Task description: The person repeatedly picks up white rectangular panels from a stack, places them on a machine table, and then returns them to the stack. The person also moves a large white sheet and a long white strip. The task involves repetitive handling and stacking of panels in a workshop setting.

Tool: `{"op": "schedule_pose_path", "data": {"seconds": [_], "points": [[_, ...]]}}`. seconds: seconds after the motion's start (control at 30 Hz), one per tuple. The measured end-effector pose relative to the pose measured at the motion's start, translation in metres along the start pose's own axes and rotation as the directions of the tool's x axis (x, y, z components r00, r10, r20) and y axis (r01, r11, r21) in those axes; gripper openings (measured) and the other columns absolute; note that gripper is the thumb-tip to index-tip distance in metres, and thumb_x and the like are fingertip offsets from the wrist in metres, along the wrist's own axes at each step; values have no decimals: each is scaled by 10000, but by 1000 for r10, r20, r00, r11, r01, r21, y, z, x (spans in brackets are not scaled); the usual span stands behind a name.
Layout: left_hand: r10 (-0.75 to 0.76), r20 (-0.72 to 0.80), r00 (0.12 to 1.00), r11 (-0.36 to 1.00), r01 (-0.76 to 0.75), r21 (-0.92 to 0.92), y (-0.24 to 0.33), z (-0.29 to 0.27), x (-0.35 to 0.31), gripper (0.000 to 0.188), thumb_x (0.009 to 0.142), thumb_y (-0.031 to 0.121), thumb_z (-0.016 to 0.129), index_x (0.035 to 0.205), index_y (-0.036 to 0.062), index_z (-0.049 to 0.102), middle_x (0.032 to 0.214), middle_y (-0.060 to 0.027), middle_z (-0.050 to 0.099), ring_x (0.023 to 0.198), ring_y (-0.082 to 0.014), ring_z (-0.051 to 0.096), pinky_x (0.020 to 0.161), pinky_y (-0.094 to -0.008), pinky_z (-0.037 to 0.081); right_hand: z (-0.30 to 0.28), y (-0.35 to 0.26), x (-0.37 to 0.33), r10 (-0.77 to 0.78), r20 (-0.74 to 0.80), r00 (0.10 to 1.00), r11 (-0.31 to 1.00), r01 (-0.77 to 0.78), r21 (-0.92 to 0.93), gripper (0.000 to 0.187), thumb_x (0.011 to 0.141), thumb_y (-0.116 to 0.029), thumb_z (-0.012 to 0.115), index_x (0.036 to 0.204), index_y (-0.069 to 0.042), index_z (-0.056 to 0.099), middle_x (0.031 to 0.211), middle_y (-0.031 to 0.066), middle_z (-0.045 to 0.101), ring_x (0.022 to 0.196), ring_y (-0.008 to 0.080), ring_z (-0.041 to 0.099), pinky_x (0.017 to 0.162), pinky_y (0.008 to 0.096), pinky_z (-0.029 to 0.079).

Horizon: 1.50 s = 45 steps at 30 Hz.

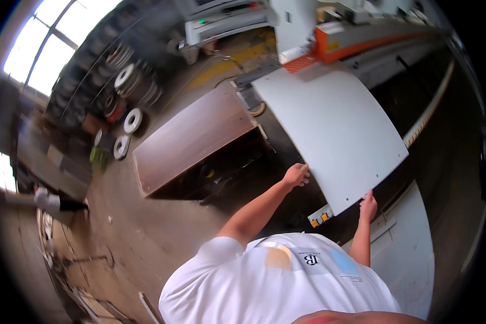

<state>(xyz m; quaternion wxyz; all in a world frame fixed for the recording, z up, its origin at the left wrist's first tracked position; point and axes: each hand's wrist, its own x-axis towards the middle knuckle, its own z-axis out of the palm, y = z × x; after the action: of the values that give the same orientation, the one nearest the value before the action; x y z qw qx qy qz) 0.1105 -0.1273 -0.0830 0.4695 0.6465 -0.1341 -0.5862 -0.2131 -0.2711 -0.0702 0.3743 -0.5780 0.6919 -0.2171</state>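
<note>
A large white panel (335,129) with small dark holes near its corners lies before me, its far end at an orange-and-grey machine. At its left edge, close to the near corner, my left hand (297,175) has its fingers curled in against the edge. My right hand (368,208) grips the near edge, its thumb or fingertip reaching up at the rim. The undersides of both grips are hidden. Below the near left corner a white rail with yellow rollers (319,218) sticks out.
An orange machine part (324,47) stands at the far end. Left of the panel is a brown wood-grain cabinet-like table (194,140). Another pale panel (407,254) lies at my right. Rolls of banding (133,120) lie at the far left; a person (48,201) is at the left rim.
</note>
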Motion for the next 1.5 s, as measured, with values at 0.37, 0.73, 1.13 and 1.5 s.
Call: {"op": "schedule_pose_path", "data": {"seconds": [0.37, 0.73, 1.13, 1.5], "points": [[-96, -393, 914, 951, -32, -307, -267, -187, -237, 259, 1021, 297, 554, 1120, 76, 645, 907, -45, 704, 761, -132, 655, 673, -286, 529, 125, -145, -103, -598, 187, 779, 797, 555, 237, 384, 1062, -337, 493, 1265, -64, 670, 649, -8, 578, 529, 59, 446, 484, 235, 366], [-440, -746, 500, 728, -287, -622, -426, -318, -473, 267, 998, 279, 581, 1115, 48, 648, 1002, -96, 720, 798, -153, 659, 708, -313, 527, 422, -274, -492, -691, 723, -15, 640, 452, 621, 243, 994, -246, 649, 936, -25, 731, 596, -4, 589, 488, 55, 528, 448, 204, 380], [-68, -995, -80, 850, -526, -16, -299, -547, -593, 191, 968, 159, 672, 1071, 2, 703, 936, -70, 741, 813, -114, 694, 732, -284, 566, 563, -292, -826, 96, 669, -737, 892, 362, 271, 492, 1032, -230, 567, 1480, -59, 461, 767, 8, 619, 642, 91, 618, 561, 236, 493], [28, -810, -586, 911, -319, 261, -289, -828, -729, 119, 921, 61, 716, 1001, -27, 717, 881, -95, 749, 788, -125, 699, 723, -266, 560, 716, -405, -1109, 290, 219, -932, 902, 342, 262, 711, 1072, -359, 455, 1613, -103, 73, 811, 64, 605, 722, 133, 599, 647, 286, 505]]}}
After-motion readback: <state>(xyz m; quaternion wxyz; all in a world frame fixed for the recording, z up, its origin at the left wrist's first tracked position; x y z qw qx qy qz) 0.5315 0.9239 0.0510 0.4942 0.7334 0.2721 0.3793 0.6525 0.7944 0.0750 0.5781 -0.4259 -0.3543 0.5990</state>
